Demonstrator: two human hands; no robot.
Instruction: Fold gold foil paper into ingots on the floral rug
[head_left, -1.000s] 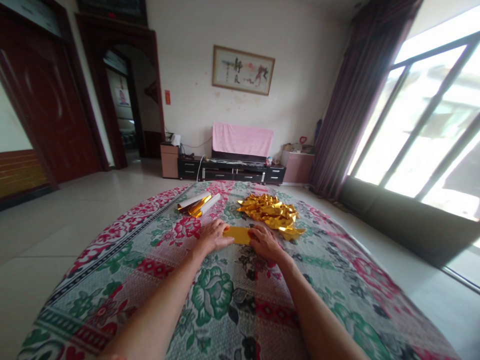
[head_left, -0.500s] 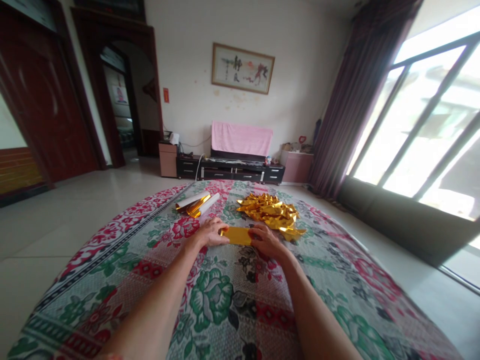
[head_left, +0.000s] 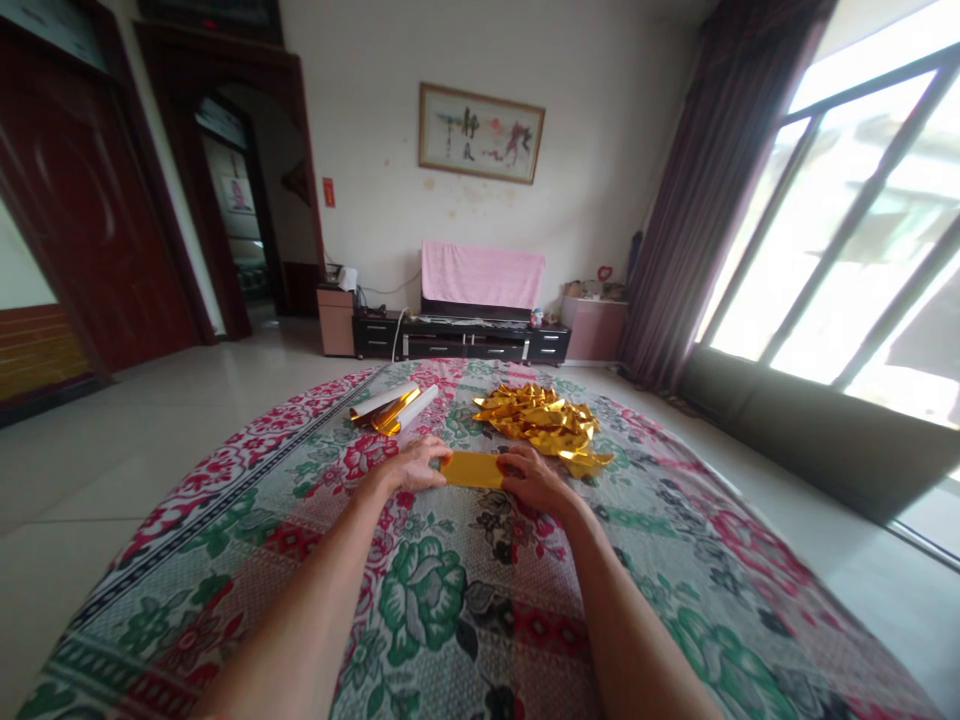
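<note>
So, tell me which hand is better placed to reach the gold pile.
Probably the right hand: it lies close to the gold pile, while the left hand is farther off, at the opposite end of the gold strip both hold.

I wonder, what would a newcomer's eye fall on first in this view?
Probably the heap of shiny gold pieces on the flowered tablecloth, just beyond the right hand. Next might come the flat gold strip between that hand and the left hand. Farther back, the pink cloth draped above the black cabinet stands out.
</note>
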